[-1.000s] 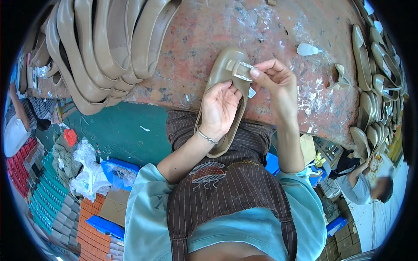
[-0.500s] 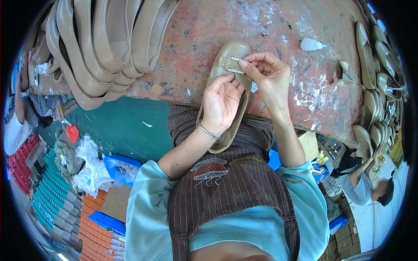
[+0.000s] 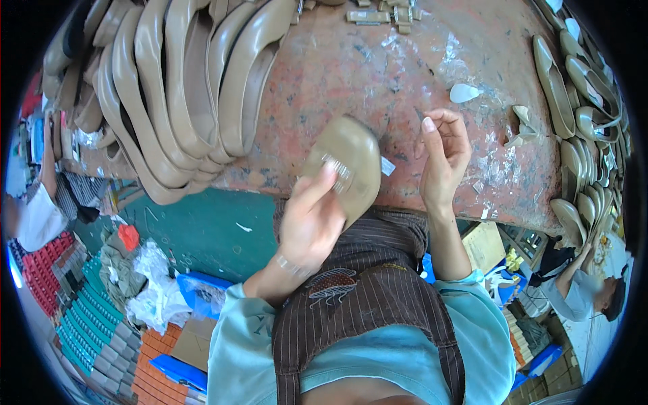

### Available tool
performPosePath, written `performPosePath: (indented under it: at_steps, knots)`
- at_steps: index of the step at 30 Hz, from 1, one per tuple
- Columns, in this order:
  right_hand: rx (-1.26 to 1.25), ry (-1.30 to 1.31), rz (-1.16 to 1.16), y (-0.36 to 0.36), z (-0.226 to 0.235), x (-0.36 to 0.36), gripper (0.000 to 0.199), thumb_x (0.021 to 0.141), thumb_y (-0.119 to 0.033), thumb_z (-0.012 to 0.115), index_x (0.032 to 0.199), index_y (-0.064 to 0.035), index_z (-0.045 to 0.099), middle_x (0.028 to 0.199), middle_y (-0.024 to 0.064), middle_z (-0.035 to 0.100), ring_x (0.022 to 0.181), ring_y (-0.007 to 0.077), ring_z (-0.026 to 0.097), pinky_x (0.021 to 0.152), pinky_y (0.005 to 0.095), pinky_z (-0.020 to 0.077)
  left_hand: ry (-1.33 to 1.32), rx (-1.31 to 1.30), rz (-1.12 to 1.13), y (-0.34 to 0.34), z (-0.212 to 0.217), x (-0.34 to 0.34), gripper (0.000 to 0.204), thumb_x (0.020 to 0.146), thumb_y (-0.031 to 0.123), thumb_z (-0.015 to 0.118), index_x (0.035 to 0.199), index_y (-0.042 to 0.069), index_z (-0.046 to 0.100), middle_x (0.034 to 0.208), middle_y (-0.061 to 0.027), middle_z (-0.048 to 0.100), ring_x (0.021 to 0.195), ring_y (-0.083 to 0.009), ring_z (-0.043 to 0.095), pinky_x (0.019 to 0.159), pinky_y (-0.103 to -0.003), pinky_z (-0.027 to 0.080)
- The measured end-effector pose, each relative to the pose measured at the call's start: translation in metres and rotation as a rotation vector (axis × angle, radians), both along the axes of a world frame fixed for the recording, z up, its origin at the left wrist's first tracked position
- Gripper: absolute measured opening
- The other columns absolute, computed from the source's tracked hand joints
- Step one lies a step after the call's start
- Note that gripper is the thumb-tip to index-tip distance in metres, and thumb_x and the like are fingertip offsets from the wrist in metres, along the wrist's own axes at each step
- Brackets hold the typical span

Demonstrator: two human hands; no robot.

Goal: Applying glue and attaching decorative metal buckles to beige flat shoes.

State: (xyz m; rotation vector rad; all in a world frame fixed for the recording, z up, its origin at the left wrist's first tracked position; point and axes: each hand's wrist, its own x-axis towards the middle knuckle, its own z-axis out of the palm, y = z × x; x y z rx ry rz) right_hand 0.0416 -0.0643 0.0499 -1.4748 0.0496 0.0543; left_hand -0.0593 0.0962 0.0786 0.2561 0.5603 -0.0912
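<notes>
Left hand [image 3: 312, 226] wrapped around a tan flat shoe [image 3: 344, 162], sole side up, fingers closed on it and the thumb pressing a small clear sticker [image 3: 335, 169] onto the sole. Shoe held just above the near edge of the workbench [image 3: 405, 74], tipped up toward the camera. Right hand [image 3: 442, 152] just right of the shoe, off it, fingers loosely curled with thumb and forefinger nearly pinched — can't tell if anything tiny sits between them. Looks like the sticker is already on and just getting rubbed down, so this shoe seems close to finished. Plenty left though, going by the pile of matching tan shoes [image 3: 175, 88] left of the held shoe and another row [image 3: 580, 135] along the bench's right edge. Sole plain, matte, a bit dusty — scraps of backing paper [image 3: 466, 92] scattered on the bench beyond the right hand.
</notes>
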Motion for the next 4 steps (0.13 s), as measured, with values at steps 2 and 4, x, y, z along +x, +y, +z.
performPosePath:
  at_steps: [2, 4]
  knots:
    - [-0.045, 0.051, 0.008, 0.002, -0.007, 0.011, 0.008, 0.089, -0.01, 0.06, 0.093, -0.0038, 0.058, 0.075, -0.002, 0.057, 0.059, 0.0025, 0.048, 0.049, 0.0179, 0.038, -0.125, -0.038, 0.059, 0.032, 0.04, -0.007, 0.034, 0.088, 0.016, 0.054, 0.12, 0.005, 0.054, 0.117, -0.0101, 0.06, 0.111, -0.0258, 0.055, 0.101, -0.046, 0.038]
    - [-0.1, 0.169, 0.08, 0.013, -0.008, 0.017, 0.007, 0.09, -0.011, 0.058, 0.09, -0.0035, 0.059, 0.071, -0.0031, 0.057, 0.056, 0.0025, 0.047, 0.048, 0.0187, 0.0382, -0.225, -0.062, 0.125, 0.062, 0.056, -0.013, 0.048, 0.084, 0.023, 0.058, 0.128, 0.007, 0.048, 0.129, -0.0115, 0.053, 0.12, -0.0266, 0.049, 0.108, -0.048, 0.03]
